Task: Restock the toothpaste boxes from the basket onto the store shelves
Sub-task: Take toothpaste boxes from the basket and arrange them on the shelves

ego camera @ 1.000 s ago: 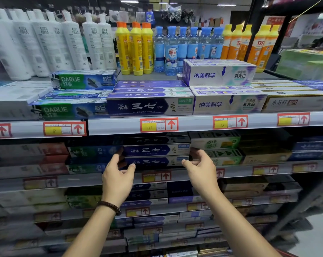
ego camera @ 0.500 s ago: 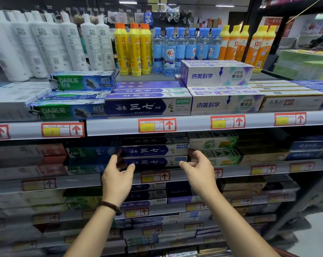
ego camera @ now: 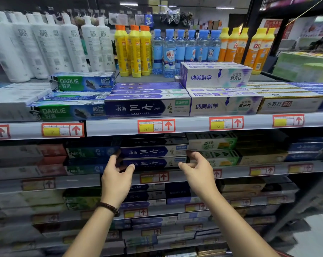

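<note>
Three dark blue toothpaste boxes (ego camera: 153, 152) lie stacked on the second shelf (ego camera: 175, 176), below the same brand on the top shelf (ego camera: 147, 107). My left hand (ego camera: 118, 175), with a bead bracelet on the wrist, is at the stack's left end. Its fingers reach beside the boxes and the thumb touches the front of the lowest one. My right hand (ego camera: 197, 170) is at the stack's right end, fingers loosely bent, thumb tip against the lowest box. Neither hand carries a box. No basket is in view.
Green Darlie boxes (ego camera: 90, 152) sit left of the stack, and green-and-white boxes (ego camera: 212, 143) right. White bottles (ego camera: 45, 47), yellow bottles (ego camera: 132, 51) and blue bottles (ego camera: 182, 51) stand behind the top shelf's boxes. Lower shelves are packed with boxes. A black upright (ego camera: 253, 28) stands at the right.
Both hands stay at the ends of the blue stack, with only slight shifts of the fingers. The view has tilted a little.
</note>
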{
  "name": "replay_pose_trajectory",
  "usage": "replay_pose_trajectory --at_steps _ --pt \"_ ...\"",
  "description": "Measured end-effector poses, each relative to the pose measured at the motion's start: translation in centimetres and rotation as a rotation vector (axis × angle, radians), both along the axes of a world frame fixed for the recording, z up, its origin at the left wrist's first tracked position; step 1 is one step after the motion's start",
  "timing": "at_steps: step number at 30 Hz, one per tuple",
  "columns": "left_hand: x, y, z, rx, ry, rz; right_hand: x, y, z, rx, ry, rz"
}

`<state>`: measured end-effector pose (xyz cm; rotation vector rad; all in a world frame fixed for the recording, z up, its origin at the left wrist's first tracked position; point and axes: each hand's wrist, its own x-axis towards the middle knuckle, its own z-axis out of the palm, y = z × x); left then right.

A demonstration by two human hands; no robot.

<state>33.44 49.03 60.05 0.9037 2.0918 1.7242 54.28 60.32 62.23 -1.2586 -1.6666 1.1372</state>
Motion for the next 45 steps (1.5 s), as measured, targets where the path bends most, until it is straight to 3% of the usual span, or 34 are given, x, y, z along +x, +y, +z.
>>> replay_pose_trajectory --at_steps 21,37,45 --pt "0.5 -1.4 -0.1 -0.031 -0.015 0.058 1.6 -1.6 -1.8 0.029 0.12 -0.021" --pt "4.1 -9.1 -3.2 -0.054 -0.06 0.131 3.1 -4.4 -4.9 -0.084 0.235 0.107" --pt "4.1 -12.5 -3.6 -0.038 -0.091 0.124 2.7 -8.3 -5.3 -0.077 0.193 0.163"
